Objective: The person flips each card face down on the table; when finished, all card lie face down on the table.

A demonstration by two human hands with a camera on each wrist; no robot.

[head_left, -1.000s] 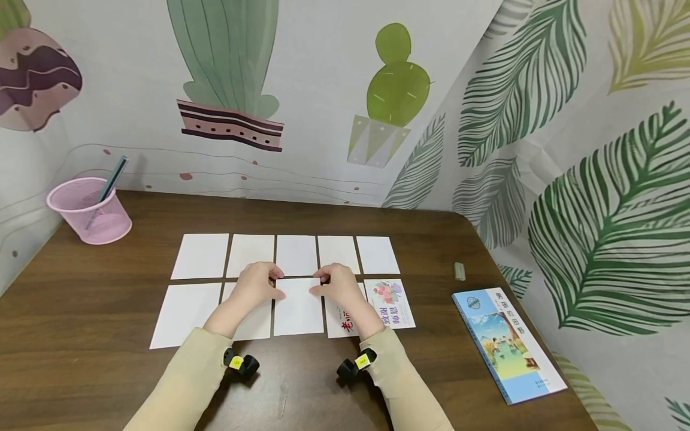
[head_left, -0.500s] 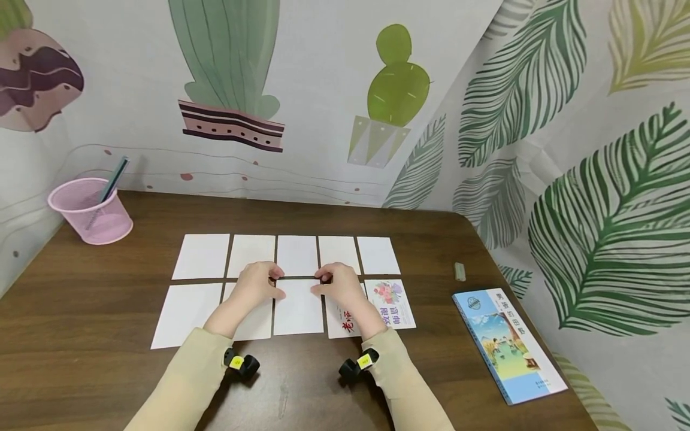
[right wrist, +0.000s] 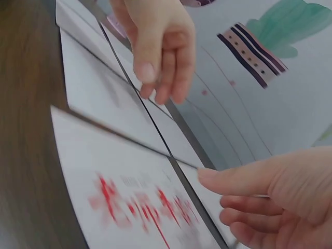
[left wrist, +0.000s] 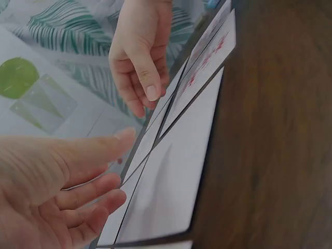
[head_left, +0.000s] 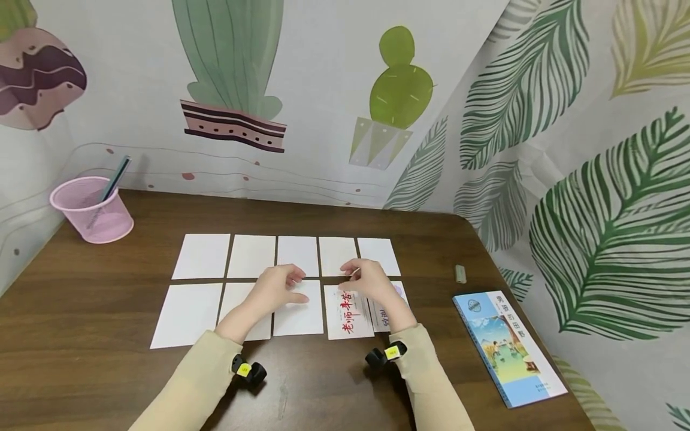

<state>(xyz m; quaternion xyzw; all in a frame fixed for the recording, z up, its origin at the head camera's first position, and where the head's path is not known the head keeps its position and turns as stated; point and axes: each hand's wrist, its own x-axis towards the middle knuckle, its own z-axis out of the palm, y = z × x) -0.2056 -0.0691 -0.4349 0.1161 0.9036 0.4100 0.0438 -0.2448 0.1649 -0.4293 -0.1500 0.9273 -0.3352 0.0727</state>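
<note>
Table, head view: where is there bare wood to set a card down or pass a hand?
Bare wood shows on the table left of the card grid, in the strip behind it beside the pink cup, and between grid and book near a small eraser. The middle is crowded: left hand and right hand over close-set cards.

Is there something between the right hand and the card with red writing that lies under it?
Nothing visible. The right hand hovers just above the far edge of the red-lettered card, with only air between them. The left hand stays over the blank card beside it.
</note>
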